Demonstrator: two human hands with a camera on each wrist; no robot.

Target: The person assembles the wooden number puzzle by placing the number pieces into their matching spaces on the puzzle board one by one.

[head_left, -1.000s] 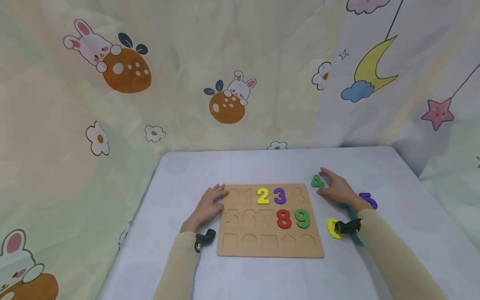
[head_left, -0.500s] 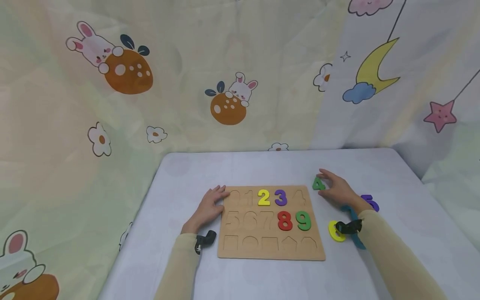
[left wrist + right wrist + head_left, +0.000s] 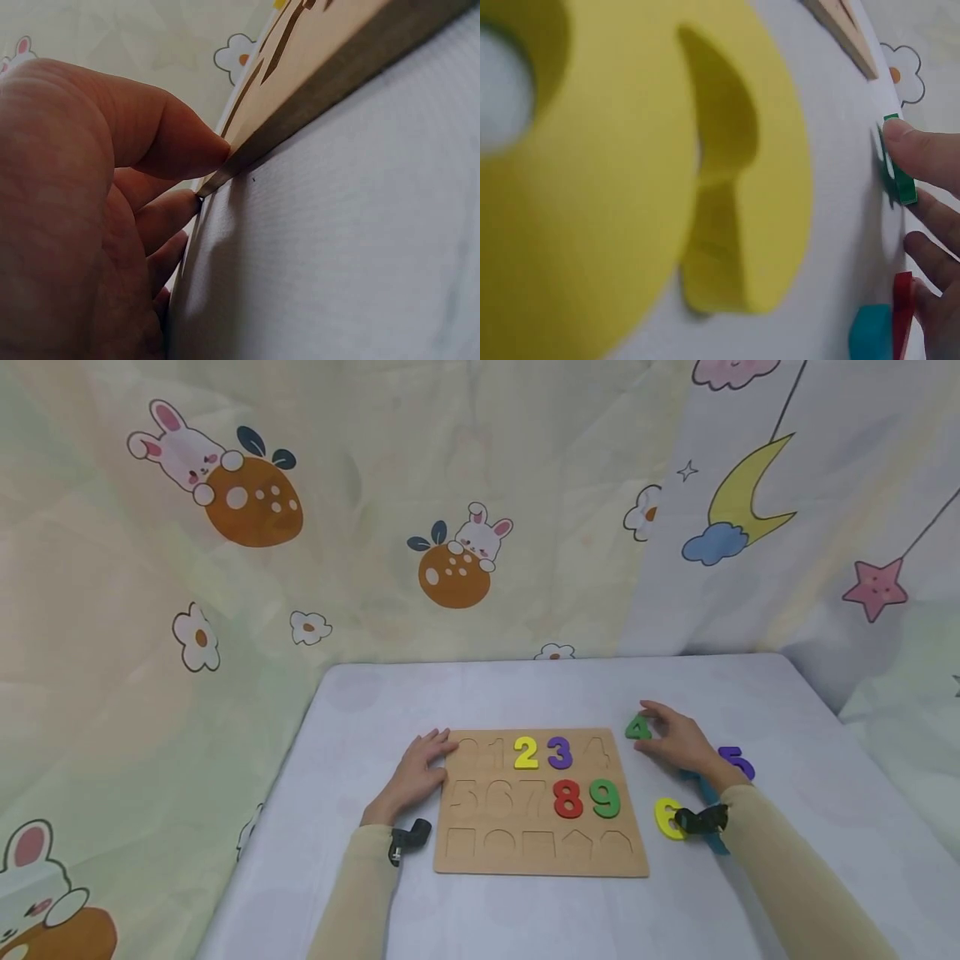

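Observation:
My left hand point(image 3: 414, 774) rests at the upper left corner of a wooden number puzzle board point(image 3: 517, 852). Its thumb and fingers touch the board's side edge in the left wrist view. Right of the board, my right hand point(image 3: 678, 742) pinches a green number 4 point(image 3: 638, 727) between thumb and forefinger. The right wrist view shows that green 4 point(image 3: 900, 169) edge-on, with the thumb over its face. A yellow 2 point(image 3: 527, 752), purple 3 point(image 3: 559, 752), red 8 point(image 3: 567, 799) and green 9 point(image 3: 604, 798) sit on the board.
Beside my right wrist lie a purple 5 point(image 3: 737, 762), a yellow 6 point(image 3: 667, 819) and a partly hidden teal piece point(image 3: 717, 843). A red piece point(image 3: 902, 311) stands out beyond the teal one in the right wrist view. Behind the white table point(image 3: 480, 693) hangs a printed cloth.
My right thumb and forefinger have closed on the green 4, which has turned slightly and shifted a little right. The left hand and board stay in place.

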